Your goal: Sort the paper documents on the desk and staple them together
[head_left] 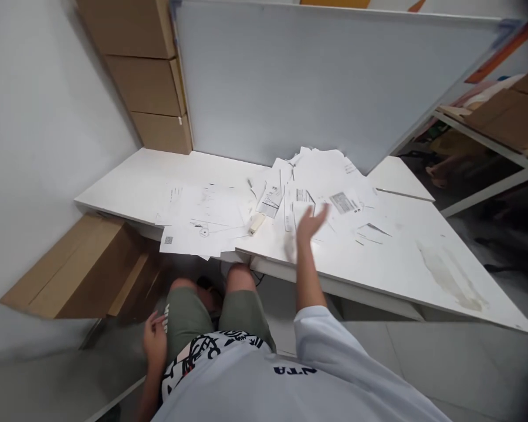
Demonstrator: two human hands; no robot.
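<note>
Head view: right hand open, fingers spread and motion-blurred, raised just above the loose printed papers, holding nothing. Papers lie scattered and overlapping across the white counter; a small cream-coloured block sits among them. Left hand hangs low beside the olive shorts, well away from the counter, fingers partly curled; cannot tell whether it grips anything. Whiteboard leans behind; cardboard boxes stack at left.
</note>
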